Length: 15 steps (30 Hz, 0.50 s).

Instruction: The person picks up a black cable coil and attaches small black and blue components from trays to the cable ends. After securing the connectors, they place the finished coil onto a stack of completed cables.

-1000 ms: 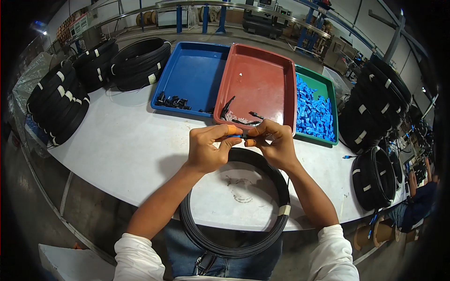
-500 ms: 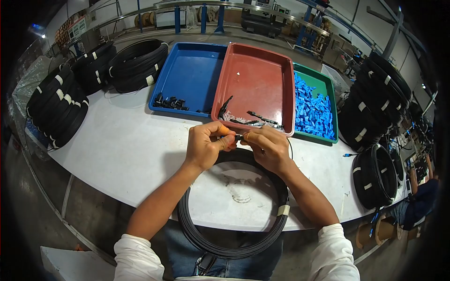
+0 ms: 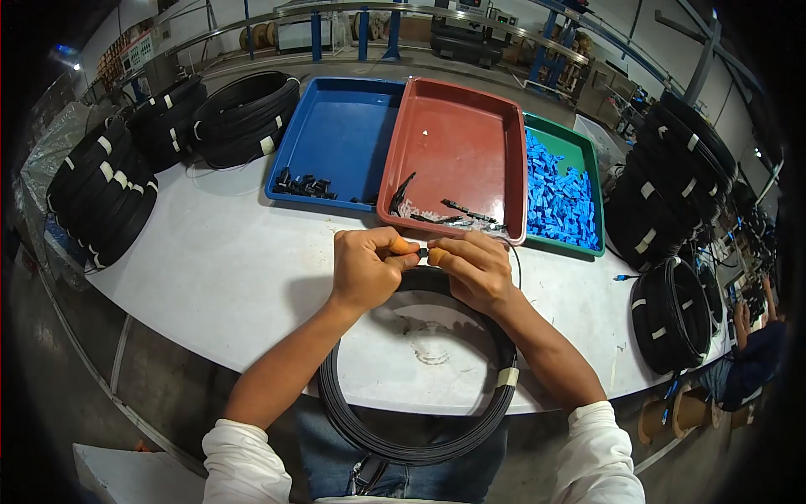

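Between my two hands, just in front of the red tray, is a small black cable connector (image 3: 423,253). My left hand (image 3: 366,267) pinches its left end with thumb and forefinger. On the other end, the fingers of my right hand (image 3: 475,270) are closed. Fingers cover most of the piece, so its exact shape is hidden. A thin black cable (image 3: 520,273) loops past the right hand. Below both hands lies a coil of black cable (image 3: 336,401), bound with a pale tape band and overhanging the table's front edge.
Behind the hands stand a blue tray (image 3: 348,113) with black parts, a red tray (image 3: 457,126) with black pieces and clear bits, and a green tray (image 3: 578,134) of blue connectors (image 3: 561,197). Cable coils (image 3: 105,193) stack left; more coils (image 3: 672,315) stand right. A person (image 3: 756,361) is far right.
My fingers have shifted slightly around the connector, which now sits a little lower and further left. The coil and trays stay essentially where they were.
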Each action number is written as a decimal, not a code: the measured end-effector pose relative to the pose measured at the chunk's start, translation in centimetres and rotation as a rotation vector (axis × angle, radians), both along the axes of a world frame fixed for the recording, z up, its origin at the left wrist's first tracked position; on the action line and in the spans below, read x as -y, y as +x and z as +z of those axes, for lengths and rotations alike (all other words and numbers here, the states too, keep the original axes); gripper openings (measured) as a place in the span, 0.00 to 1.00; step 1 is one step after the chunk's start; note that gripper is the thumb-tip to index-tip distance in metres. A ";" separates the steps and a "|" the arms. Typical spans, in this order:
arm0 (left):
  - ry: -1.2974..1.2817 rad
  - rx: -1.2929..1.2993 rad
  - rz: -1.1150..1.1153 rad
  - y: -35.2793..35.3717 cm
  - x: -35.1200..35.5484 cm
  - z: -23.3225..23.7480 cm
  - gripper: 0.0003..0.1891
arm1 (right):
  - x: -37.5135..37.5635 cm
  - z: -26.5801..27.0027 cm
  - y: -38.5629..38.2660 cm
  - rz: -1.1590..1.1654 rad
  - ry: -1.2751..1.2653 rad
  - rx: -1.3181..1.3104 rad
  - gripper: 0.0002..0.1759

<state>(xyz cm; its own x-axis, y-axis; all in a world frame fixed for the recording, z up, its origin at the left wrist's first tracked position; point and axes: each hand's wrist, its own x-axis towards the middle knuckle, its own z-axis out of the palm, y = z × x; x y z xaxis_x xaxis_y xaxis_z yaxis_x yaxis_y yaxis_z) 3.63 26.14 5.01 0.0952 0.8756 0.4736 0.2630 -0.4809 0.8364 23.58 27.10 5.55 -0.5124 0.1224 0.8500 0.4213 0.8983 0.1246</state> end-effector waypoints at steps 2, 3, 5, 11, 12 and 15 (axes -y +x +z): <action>0.218 -0.022 0.039 0.5 0.1 -0.2 0.06 | 0.1 0.1 -0.4 0.006 -0.093 -0.054 0.15; 0.432 -0.046 0.076 0.6 0.1 -0.2 0.07 | 0.3 0.0 -0.6 0.009 -0.093 -0.057 0.15; 0.533 -0.098 0.087 0.3 -0.1 -0.1 0.06 | 0.7 -0.4 -0.8 -0.017 -0.517 -0.234 0.13; 0.868 -0.212 0.052 0.3 -0.2 -0.1 0.06 | -0.2 1.6 0.6 0.266 -1.453 -0.414 0.09; 0.751 -0.150 0.056 0.3 -0.3 0.0 0.05 | -0.6 1.5 0.7 0.278 -1.447 -0.367 0.09; 0.387 0.023 0.077 0.2 -0.1 0.1 0.04 | 0.0 1.1 -0.5 0.166 -1.029 -0.311 0.10</action>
<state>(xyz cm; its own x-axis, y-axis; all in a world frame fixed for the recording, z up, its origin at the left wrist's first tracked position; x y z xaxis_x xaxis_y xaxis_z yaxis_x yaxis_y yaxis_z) 3.84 26.29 5.11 0.0217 0.6363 0.7711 0.2945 -0.7412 0.6033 23.06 27.10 6.66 -0.3686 0.7988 0.4754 0.1679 0.5602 -0.8112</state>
